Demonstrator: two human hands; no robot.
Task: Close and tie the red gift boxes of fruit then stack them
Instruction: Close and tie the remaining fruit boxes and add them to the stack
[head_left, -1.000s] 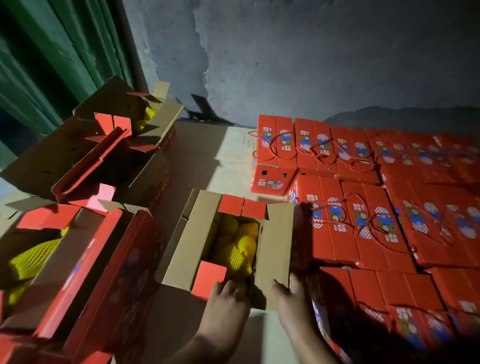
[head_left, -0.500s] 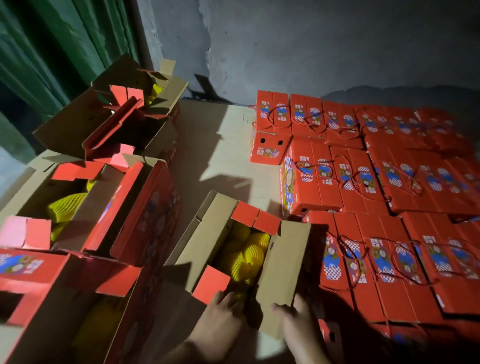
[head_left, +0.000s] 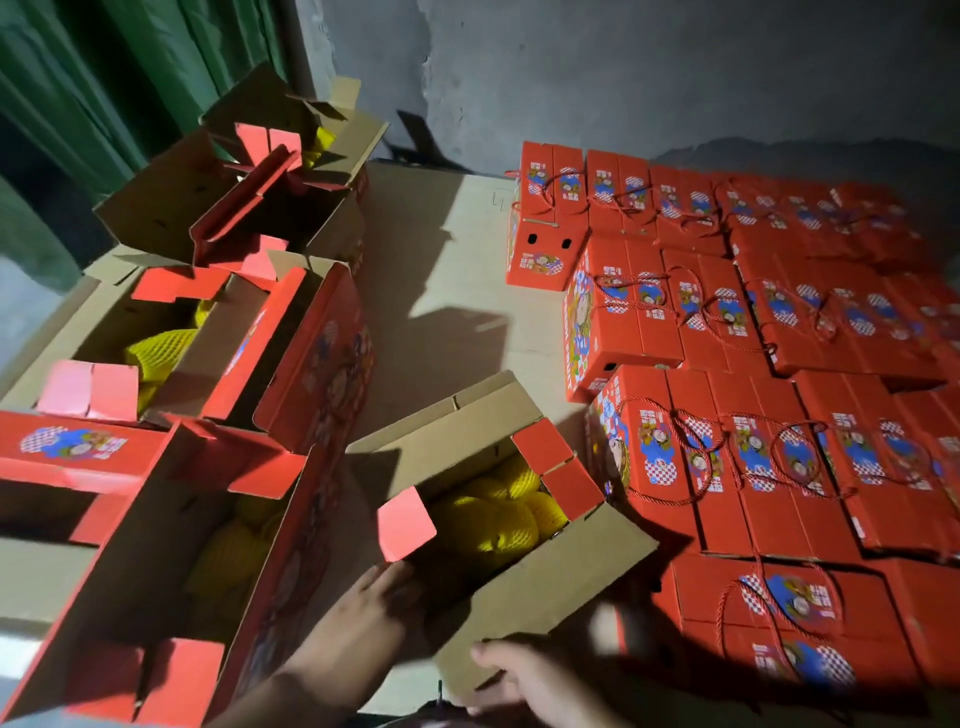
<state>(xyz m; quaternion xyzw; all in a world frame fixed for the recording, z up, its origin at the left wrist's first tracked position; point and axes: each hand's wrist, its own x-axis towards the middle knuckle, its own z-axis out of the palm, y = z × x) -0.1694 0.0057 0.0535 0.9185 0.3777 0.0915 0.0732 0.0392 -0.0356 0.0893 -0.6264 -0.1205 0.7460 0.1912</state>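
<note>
An open red gift box (head_left: 530, 597) sits in front of me, its brown cardboard flaps spread wide and yellow net-wrapped fruit (head_left: 498, 514) showing inside. My left hand (head_left: 363, 623) rests on the box's near rim, fingers reaching over the edge by a small red flap (head_left: 405, 525). My right hand (head_left: 530, 680) holds the near corner of the right flap from below. Closed, rope-tied red boxes (head_left: 753, 467) lie in stepped rows on the right.
Three more open boxes of fruit stand to the left: a near box (head_left: 156, 597), a middle box (head_left: 218, 338) and a far box (head_left: 270, 197). A pale board floor (head_left: 441, 291) lies between them. A grey wall (head_left: 623, 78) and a green curtain (head_left: 104, 78) stand behind.
The view has dropped and swung left, bringing the left open boxes closer. The open box has turned clockwise. My right hand slid from the flap's top edge down to its near corner.
</note>
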